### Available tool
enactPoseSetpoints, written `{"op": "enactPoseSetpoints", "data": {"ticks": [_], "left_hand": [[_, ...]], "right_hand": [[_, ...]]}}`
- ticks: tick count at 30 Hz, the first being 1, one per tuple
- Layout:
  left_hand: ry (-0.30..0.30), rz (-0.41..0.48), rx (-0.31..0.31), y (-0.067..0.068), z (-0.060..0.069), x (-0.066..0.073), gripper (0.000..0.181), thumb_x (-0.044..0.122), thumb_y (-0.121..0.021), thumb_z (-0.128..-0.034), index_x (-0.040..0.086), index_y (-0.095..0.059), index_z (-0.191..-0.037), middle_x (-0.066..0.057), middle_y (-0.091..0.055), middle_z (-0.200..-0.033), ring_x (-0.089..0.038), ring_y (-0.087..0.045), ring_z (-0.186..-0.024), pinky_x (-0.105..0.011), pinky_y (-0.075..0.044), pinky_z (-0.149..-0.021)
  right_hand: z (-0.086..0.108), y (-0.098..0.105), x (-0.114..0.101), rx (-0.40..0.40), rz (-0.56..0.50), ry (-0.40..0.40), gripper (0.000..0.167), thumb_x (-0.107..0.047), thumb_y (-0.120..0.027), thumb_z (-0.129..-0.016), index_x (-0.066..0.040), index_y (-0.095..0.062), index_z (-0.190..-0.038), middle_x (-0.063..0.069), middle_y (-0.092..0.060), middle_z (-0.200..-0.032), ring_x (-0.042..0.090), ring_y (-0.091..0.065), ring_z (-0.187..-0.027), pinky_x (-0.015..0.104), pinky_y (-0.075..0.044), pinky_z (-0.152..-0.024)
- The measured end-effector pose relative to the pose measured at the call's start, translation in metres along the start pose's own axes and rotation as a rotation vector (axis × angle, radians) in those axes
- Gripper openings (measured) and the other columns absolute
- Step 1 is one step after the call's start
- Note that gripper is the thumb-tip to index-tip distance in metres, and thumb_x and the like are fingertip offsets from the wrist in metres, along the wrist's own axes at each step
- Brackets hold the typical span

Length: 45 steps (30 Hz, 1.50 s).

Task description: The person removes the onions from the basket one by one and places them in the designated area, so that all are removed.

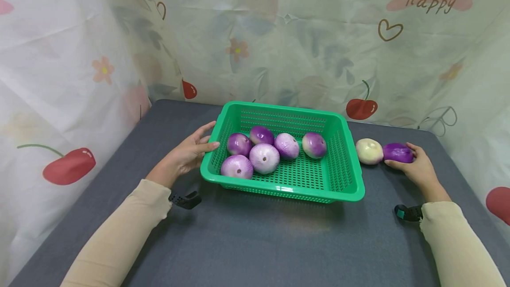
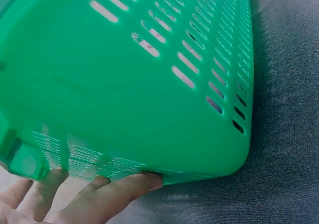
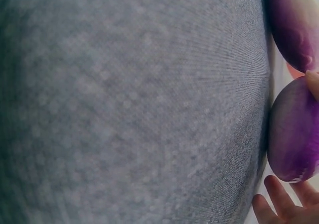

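Observation:
A green perforated basket [image 1: 279,193] [image 2: 99,109] holds several purple-and-white onions [image 1: 264,158], mostly towards its left side. Against its left end rests my left hand [image 1: 185,156] [image 2: 94,199], the thumb at the rim and the fingers, fairly straight, touching the outer wall. To the right of the basket, my right hand [image 1: 422,169] [image 3: 291,206] holds a dark purple onion [image 1: 397,153] [image 3: 294,129] between thumb and fingers, on the table. Just left of that onion is a paler onion [image 1: 369,151] [image 3: 294,25]; in the right wrist view its underside is purple.
The dark grey table [image 1: 247,238] runs under the basket and onions. Behind and at the sides hangs a pale printed curtain [image 1: 263,56] with cherries, hearts and flowers. Black bands sit at both wrists, by the beige sleeves [image 1: 115,234].

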<state>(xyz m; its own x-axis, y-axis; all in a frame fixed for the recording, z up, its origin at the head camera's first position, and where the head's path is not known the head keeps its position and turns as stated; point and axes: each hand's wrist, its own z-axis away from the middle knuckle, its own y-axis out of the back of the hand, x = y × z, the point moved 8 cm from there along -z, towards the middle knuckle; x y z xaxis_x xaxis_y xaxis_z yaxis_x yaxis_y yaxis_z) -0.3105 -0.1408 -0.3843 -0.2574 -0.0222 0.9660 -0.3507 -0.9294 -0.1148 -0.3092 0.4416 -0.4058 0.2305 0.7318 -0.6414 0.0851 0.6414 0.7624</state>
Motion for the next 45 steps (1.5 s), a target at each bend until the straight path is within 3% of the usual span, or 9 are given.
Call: {"op": "enactPoseSetpoints", "data": {"ticks": [12,22,26,33,41,45], "left_hand": [[-0.008,-0.002,-0.005,-0.002,-0.001,0.001,0.074,0.013,-0.055,-0.0988,0.031,-0.012,-0.155,-0.013,-0.031,-0.156,-0.043,-0.051,-0.125,-0.054,-0.051,-0.089],[-0.002,-0.002,-0.010,-0.002,0.001,0.004,0.074,0.014,-0.056,-0.0988,0.031,-0.011,-0.155,-0.013,-0.030,-0.156,-0.040,-0.053,-0.123,-0.053,-0.051,-0.089],[0.002,-0.001,-0.009,-0.001,0.000,0.003,0.074,0.014,-0.056,-0.0987,0.031,-0.011,-0.155,-0.013,-0.031,-0.156,-0.041,-0.053,-0.123,-0.053,-0.051,-0.089],[0.004,0.003,-0.015,0.000,0.000,0.002,0.075,0.014,-0.056,-0.0985,0.031,-0.011,-0.155,-0.013,-0.030,-0.156,-0.035,-0.059,-0.118,-0.052,-0.052,-0.088],[0.002,0.000,-0.014,0.000,0.000,0.002,0.076,0.015,-0.057,-0.0982,0.031,-0.010,-0.155,-0.013,-0.030,-0.156,-0.034,-0.060,-0.116,-0.050,-0.054,-0.086],[-0.001,0.001,-0.017,0.000,0.000,0.002,0.076,0.015,-0.057,-0.0982,0.031,-0.010,-0.155,-0.013,-0.030,-0.156,-0.035,-0.059,-0.117,-0.049,-0.054,-0.086]], "right_hand": [[0.002,0.005,0.003,-0.022,-0.023,-0.020,0.102,-0.050,-0.064,-0.088,0.001,-0.004,-0.153,0.042,-0.011,-0.150,0.060,-0.018,-0.134,0.071,-0.024,-0.103],[0.008,0.031,-0.016,-0.002,-0.081,-0.006,0.099,-0.049,-0.063,-0.090,-0.003,-0.005,-0.155,0.036,-0.006,-0.155,0.057,-0.019,-0.136,0.071,-0.027,-0.101],[0.013,0.041,-0.042,0.009,-0.101,0.032,0.096,-0.051,-0.062,-0.090,-0.008,-0.007,-0.156,0.030,-0.008,-0.157,0.055,-0.021,-0.137,0.070,-0.027,-0.102],[0.022,0.043,-0.105,0.002,-0.160,0.158,0.086,-0.052,-0.062,-0.089,-0.029,-0.013,-0.156,0.019,-0.015,-0.160,0.044,-0.026,-0.141,0.062,-0.032,-0.105],[0.040,0.031,-0.187,-0.064,-0.265,0.320,0.072,-0.037,-0.061,-0.095,-0.028,-0.021,-0.154,0.016,-0.025,-0.156,0.036,-0.031,-0.142,0.054,-0.033,-0.109],[0.043,0.018,-0.220,-0.091,-0.291,0.376,0.070,-0.034,-0.061,-0.095,-0.026,-0.024,-0.153,0.013,-0.031,-0.154,0.032,-0.037,-0.140,0.038,-0.041,-0.104]]}}
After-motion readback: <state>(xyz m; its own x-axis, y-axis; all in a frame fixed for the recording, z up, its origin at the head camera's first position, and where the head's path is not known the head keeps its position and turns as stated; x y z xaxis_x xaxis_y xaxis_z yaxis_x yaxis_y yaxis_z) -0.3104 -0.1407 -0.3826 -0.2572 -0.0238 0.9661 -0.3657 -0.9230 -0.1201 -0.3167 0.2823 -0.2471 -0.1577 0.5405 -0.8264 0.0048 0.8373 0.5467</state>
